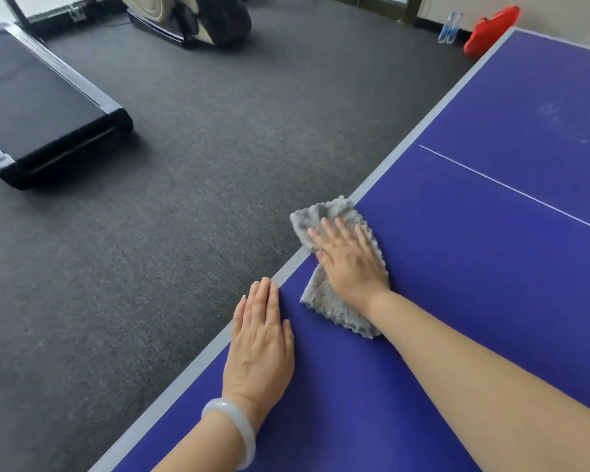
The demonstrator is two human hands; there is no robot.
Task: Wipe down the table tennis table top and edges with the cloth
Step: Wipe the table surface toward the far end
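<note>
At the table's left edge: a grey textured cloth [331, 306] is spread flat on the blue top, and its far corner is seen hanging past the grey border [406, 144].
Right hand: the right hand [349, 264] is laid palm down on the middle of the cloth; its fingers [341, 229] are held straight and slightly apart, pressed flat on the fabric and not curled round it.
Left hand: the left hand [261, 338] is rested palm down on the bare top, just near of the cloth and apart from it; its fingers [263, 294] are kept straight and close together, with the outer ones lying over the border. A pale bracelet [232, 430] is worn at the wrist.
Table: the table [491, 267] is crossed by a thin white line [511, 189] on the far right, and a faint pale smudge [549, 110] is seen beyond that line.
Floor: dark grey carpet [218, 165] is laid left of the table; a treadmill [45, 107] is set on it at far left.
Far right corner: a red bag [491, 28] and clear bottles [450, 27] are placed by the wall.
</note>
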